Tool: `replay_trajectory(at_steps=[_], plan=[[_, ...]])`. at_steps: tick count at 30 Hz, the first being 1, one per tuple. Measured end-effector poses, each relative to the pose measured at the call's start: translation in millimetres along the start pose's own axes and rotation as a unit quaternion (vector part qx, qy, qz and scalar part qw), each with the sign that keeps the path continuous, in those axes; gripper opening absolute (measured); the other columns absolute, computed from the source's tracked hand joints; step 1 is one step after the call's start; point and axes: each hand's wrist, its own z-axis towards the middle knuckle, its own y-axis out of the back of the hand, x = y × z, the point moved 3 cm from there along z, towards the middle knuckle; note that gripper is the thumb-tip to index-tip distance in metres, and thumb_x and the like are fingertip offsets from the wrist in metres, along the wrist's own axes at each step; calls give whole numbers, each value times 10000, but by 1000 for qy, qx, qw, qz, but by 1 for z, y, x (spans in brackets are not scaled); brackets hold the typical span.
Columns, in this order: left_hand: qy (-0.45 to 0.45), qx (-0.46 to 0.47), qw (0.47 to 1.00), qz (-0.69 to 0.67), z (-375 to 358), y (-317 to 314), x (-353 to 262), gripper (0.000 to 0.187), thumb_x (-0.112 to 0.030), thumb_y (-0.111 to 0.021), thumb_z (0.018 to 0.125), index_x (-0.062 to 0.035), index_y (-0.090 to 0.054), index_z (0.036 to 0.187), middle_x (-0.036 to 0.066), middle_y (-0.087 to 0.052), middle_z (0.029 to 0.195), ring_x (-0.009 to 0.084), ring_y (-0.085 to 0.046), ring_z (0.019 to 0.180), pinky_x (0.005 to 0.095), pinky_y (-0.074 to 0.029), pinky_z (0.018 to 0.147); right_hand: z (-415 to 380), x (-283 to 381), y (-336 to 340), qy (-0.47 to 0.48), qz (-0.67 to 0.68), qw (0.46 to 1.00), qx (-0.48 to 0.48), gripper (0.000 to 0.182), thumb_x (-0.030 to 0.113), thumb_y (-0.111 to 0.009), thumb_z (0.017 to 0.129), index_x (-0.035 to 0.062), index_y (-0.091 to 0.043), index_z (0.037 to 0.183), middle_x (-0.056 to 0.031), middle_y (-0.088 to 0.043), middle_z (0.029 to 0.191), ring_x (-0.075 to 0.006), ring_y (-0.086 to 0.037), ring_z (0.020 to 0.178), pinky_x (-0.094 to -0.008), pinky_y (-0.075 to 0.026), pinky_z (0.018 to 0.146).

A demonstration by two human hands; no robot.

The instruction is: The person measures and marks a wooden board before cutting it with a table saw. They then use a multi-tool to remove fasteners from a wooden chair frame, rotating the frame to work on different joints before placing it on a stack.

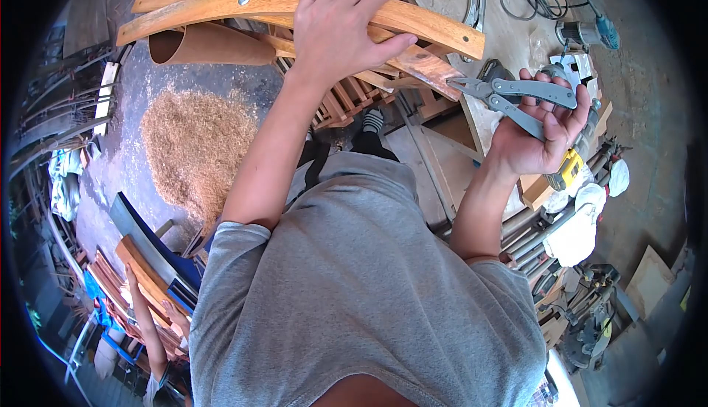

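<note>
My left hand (339, 27) is closed over the middle of a curved wooden piece (206, 9), which has a round metal fastener near its left part and a small hole near its right end. Beneath it lie other crossing wooden pieces (424, 66). My right hand (542, 123), palm turned up, holds grey multi-tool pliers (520, 97) by the handles. The handles are spread, and the plier tips touch or nearly touch the end of a lower wooden piece.
A sawdust pile (195, 145) lies on the floor at the left. Locking pliers (476, 12) and a corded power tool (590, 32) are at the upper right. A yellow tool (566, 169) sits below my right hand. Another person's arms (147, 318) show at the lower left.
</note>
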Motion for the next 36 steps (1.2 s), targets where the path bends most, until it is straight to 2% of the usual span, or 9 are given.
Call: replay_trajectory(at_steps=[5,8,11,13,14,25,28,36], plan=[[0,2,1000,-1,1,0,0,516,-573,-780,690,-178,-743,1020,-8,-695,958,179,-643,937,355,-450,903,1,1,-2,-2,-4,1000,8,612,101,-524,775,27,-440,1377,-214,-578,1184,-362,-622,1046,-595,-530,928],[-20,-42,999,-7,1,-5,3,525,-599,-776,647,-160,-749,933,-20,-692,879,180,-629,840,349,-430,871,4,2,-8,-9,-14,1000,16,613,83,-514,771,23,-446,1377,-200,-575,1154,-351,-625,1031,-577,-542,906],[-18,-40,999,-8,2,-4,3,524,-595,-778,642,-160,-747,932,-20,-692,883,182,-630,841,351,-435,865,7,4,-13,-18,-31,999,29,617,58,-497,765,17,-446,1378,-192,-568,1142,-341,-628,1018,-556,-552,887],[-6,-8,1000,-4,2,0,0,518,-583,-775,681,-170,-743,992,-12,-695,938,181,-638,912,353,-442,893,9,4,-14,-19,-38,998,51,622,38,-483,757,12,-444,1377,-191,-564,1146,-339,-629,1016,-542,-557,881],[1,8,1000,-1,2,1,0,516,-577,-773,701,-175,-741,1022,-8,-697,965,180,-642,948,353,-446,908,9,5,-16,-18,-39,998,55,631,25,-480,751,13,-439,1380,-189,-564,1145,-337,-629,1016,-538,-558,880],[4,4,1000,-14,1,1,0,509,-565,-781,694,-171,-737,1013,-2,-700,960,187,-643,940,349,-450,892,9,1,-27,3,6,992,122,801,-58,-489,701,50,-302,1473,-173,-549,1180,-315,-614,1022,-533,-522,911],[4,4,1000,-10,2,1,0,512,-569,-781,691,-172,-737,1012,-1,-700,959,188,-643,938,348,-451,890,6,4,-34,-1,17,993,115,789,-32,-495,698,77,-355,1467,-190,-578,1162,-316,-597,969,-522,-507,889],[5,11,1000,-6,0,3,-1,527,-584,-775,689,-173,-738,1017,1,-700,960,194,-640,954,352,-443,901,6,-2,-33,9,22,991,134,799,25,-487,678,21,-340,1464,-213,-565,1085,-322,-585,947,-503,-509,862]])
